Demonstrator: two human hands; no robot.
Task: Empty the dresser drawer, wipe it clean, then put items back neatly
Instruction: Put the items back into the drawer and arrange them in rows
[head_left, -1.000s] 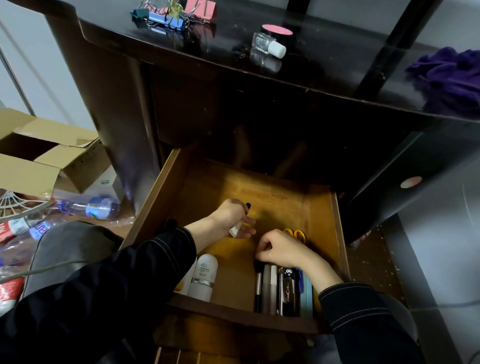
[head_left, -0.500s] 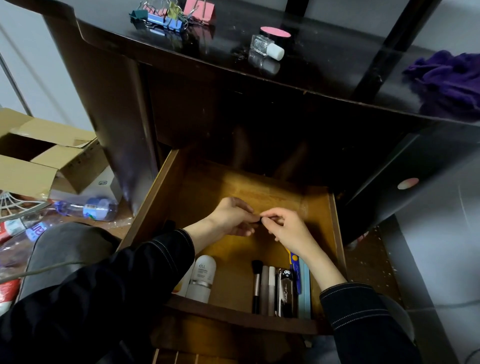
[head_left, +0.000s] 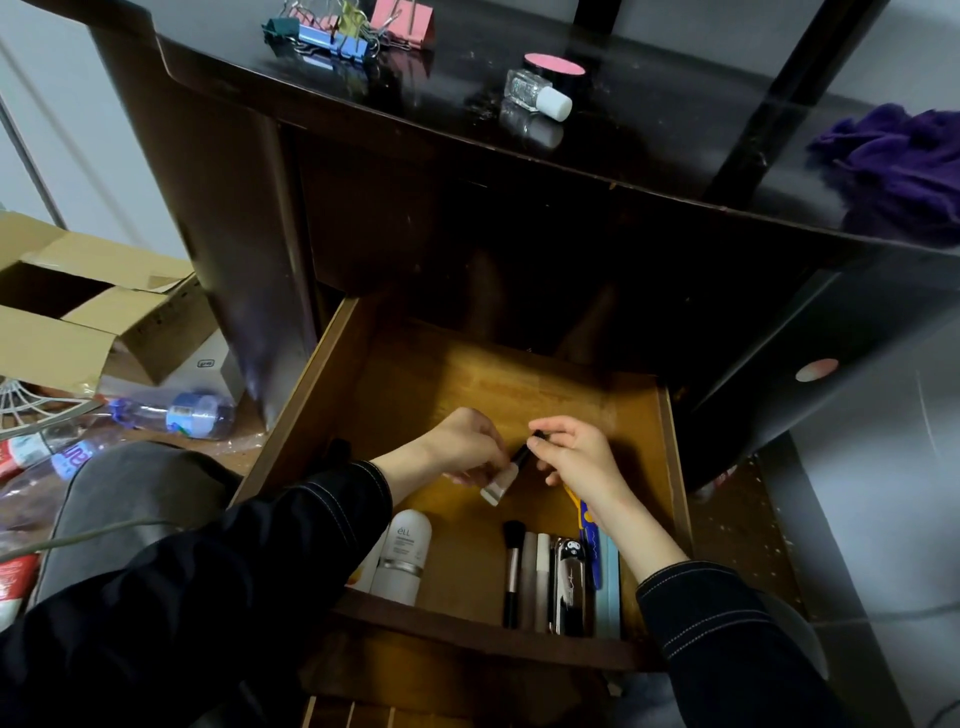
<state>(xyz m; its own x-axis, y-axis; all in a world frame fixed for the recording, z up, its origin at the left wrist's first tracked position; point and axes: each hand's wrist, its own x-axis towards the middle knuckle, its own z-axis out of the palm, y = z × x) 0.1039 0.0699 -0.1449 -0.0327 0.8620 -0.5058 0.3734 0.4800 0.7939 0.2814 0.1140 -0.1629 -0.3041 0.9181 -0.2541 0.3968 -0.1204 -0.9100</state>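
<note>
Over the open wooden drawer (head_left: 674, 467), a small bottle (head_left: 511, 467), perhaps nail polish, slants between both hands, fingers of the left hand (head_left: 462, 441) clamped on its pale base, those of the right hand (head_left: 576, 457) on its black cap

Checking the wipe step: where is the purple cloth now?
Head view: the purple cloth lies bunched on the dresser top, far right, beyond the clear bottle.

Matt wooden drawer (head_left: 675, 457), glossy dark dresser top (head_left: 649, 130) — fuzzy purple cloth (head_left: 904, 166)
</note>
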